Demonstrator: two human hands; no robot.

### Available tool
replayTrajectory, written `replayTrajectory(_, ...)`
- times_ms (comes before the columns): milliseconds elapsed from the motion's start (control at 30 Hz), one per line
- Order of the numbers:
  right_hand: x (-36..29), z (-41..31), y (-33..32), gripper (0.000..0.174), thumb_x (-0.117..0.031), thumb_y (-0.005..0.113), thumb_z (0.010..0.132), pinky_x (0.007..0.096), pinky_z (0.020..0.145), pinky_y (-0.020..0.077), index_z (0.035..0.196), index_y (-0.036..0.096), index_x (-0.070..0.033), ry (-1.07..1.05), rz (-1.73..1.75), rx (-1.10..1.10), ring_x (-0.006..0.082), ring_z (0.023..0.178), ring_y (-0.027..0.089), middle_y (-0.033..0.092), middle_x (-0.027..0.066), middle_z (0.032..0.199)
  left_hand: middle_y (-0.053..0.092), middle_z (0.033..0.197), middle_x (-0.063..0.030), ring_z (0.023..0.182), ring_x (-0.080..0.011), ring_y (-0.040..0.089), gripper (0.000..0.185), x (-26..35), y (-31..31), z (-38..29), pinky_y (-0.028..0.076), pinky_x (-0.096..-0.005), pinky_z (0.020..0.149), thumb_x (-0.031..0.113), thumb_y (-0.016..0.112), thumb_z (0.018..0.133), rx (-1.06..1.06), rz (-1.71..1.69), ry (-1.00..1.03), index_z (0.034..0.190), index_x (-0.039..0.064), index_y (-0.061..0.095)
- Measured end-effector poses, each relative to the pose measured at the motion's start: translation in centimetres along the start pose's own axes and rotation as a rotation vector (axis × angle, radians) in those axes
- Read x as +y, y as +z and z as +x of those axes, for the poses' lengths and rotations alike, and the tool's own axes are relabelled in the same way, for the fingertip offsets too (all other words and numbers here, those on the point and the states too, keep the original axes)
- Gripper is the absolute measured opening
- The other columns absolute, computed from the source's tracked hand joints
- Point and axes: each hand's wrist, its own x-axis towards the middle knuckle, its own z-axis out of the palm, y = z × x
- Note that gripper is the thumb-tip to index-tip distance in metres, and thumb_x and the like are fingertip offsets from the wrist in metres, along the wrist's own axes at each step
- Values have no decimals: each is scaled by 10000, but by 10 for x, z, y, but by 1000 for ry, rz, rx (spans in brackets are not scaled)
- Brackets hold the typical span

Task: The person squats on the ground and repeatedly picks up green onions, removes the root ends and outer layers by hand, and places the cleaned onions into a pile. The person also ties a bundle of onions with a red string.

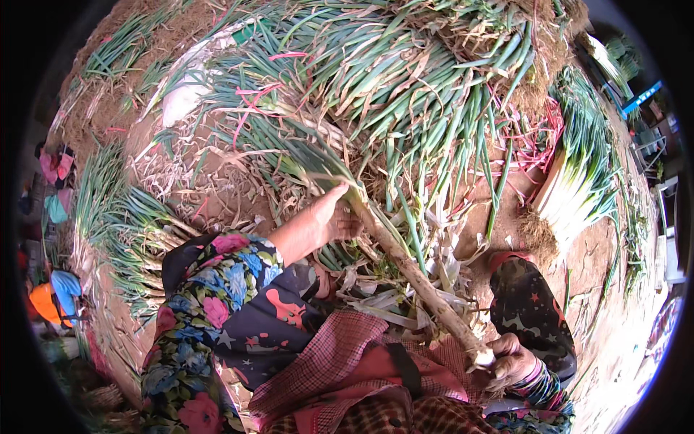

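Observation:
One long green onion (pixel 420 276) lies slantwise across my front, its earth-stained stalk running from upper left to lower right. My left hand (pixel 331 217) grips it where the stalk turns into green leaves, thumb on the near side. Down at the root end, my right hand (pixel 509 361) has its fingers around the pale, trimmed-looking base. Peeled leaf skins and scraps (pixel 390 298) are strewn on the ground beneath the stalk, between my legs. The inner side of the left fingers is partly hidden and a little blurred.
A big heap of green onions (pixel 379 70) spreads ahead. To the right rests a cleaned bundle (pixel 569 195), beside tangled pink ties (pixel 537 138). More green onions (pixel 146 244) lie left, and a white sack (pixel 187 92) farther off. A person in orange (pixel 43 301) is at the left rim.

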Motion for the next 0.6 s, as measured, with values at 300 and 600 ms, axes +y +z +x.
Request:
replayTrajectory(300,9,-23,-8,496,-208,806,676,295,753,497,1033,619,82,-154,-424,-284,186,859,631,656,151,961,572,935,-98,883,-270,598,388,8,28,-26,469,-460,840,333,712,770,-114,-202,260,1002,88,520)
replayTrajectory(600,20,70,-46,314,-176,564,897,242,553,478,1101,573,62,-183,-629,-42,115,619,588,651,101,783,616,957,-84,901,-276,592,312,110,58,-74,466,-478,838,132,680,779,-275,-123,773,1054,61,551)
